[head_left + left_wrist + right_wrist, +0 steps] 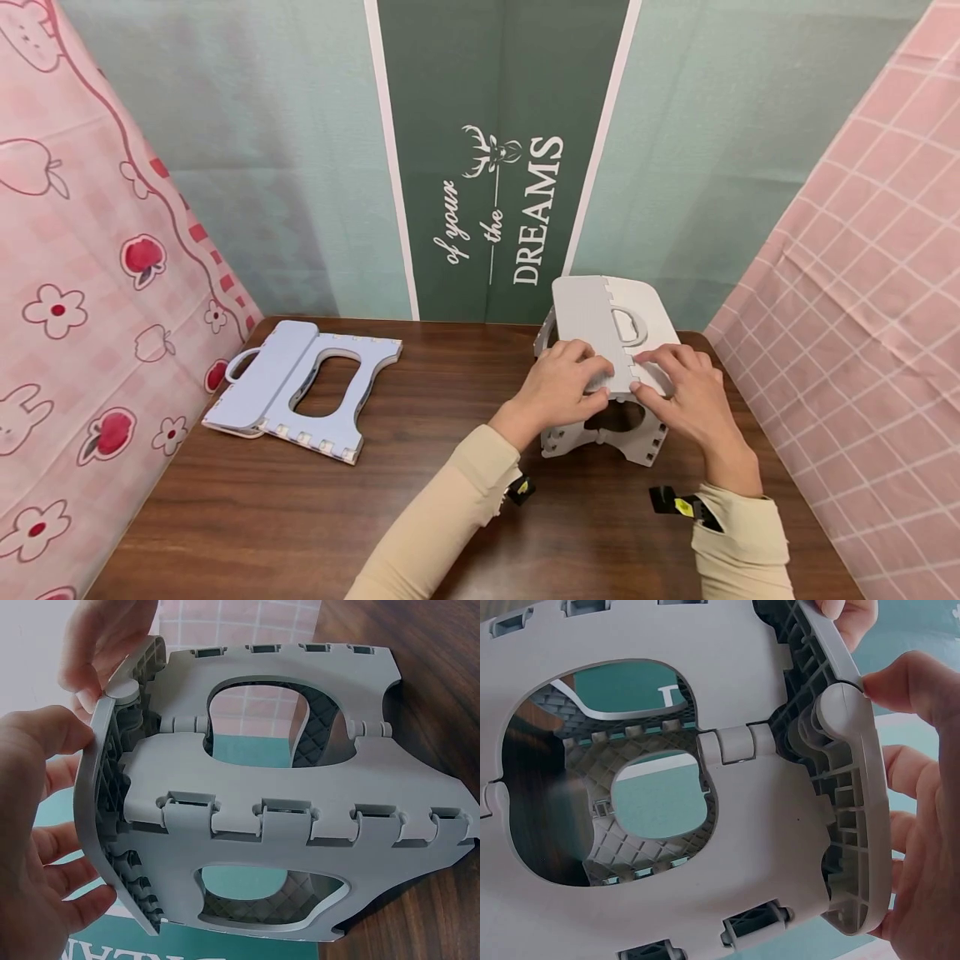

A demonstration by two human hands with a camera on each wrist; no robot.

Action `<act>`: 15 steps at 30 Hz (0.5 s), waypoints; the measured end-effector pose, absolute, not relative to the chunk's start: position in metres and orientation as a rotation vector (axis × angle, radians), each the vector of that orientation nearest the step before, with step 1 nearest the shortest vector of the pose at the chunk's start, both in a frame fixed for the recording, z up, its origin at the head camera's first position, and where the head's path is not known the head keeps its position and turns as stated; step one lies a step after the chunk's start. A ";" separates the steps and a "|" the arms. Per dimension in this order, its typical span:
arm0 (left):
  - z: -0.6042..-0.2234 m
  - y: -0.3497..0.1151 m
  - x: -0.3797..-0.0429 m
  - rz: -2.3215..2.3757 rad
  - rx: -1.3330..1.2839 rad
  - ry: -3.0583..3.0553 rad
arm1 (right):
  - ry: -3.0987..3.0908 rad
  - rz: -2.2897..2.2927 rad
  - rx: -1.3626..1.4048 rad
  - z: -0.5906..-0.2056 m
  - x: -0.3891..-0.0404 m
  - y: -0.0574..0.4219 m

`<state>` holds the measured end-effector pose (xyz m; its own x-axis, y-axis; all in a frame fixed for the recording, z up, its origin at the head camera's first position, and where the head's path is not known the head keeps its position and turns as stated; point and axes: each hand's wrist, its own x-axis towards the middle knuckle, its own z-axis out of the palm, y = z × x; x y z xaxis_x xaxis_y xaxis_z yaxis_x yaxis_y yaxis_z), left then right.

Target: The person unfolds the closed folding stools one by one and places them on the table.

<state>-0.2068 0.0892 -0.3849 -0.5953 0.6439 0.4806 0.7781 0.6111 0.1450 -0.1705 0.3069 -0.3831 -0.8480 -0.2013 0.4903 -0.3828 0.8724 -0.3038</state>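
Observation:
On the right side of the table stands a grey folding stool, unfolded, with its hinged top seat nearly flat. Its oval carry handle lies in the top, beside the centre seam. My left hand rests on the left half of the top, fingers spread over the surface and thumb at the front edge. Across the seam, my right hand touches the right half with its fingers, its thumb also at the front edge. Seen from the wrists, the stool's front leg panel has a large oval opening and stands folded out under the top.
A light blue folding stool lies on its side, partly folded, at the left of the brown wooden table. Behind the table hangs a green cloth with lettering; pink patterned cloths hang at both sides.

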 end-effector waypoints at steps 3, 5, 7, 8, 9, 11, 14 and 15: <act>-0.385 0.089 -0.206 -0.487 -1.133 -2.456 | -2.591 0.549 0.426 -0.383 -0.171 0.306; -0.385 0.090 -0.206 -0.486 -1.129 -2.454 | -2.592 0.547 0.424 -0.384 -0.171 0.307; -0.385 0.090 -0.206 -0.484 -1.125 -2.453 | -2.592 0.546 0.423 -0.384 -0.171 0.307; -0.385 0.090 -0.206 -0.481 -1.125 -2.454 | -2.594 0.545 0.421 -0.384 -0.171 0.307; -0.385 0.090 -0.206 -0.479 -1.125 -2.457 | -2.596 0.546 0.420 -0.384 -0.171 0.307; -0.384 0.089 -0.206 -0.476 -1.133 -2.461 | -2.599 0.539 0.418 -0.383 -0.171 0.307; -0.380 0.087 -0.206 -0.468 -1.170 -2.467 | -2.565 0.524 0.449 -0.380 -0.168 0.303; -0.378 0.085 -0.206 -0.464 -1.176 -2.468 | -2.545 0.517 0.470 -0.378 -0.167 0.302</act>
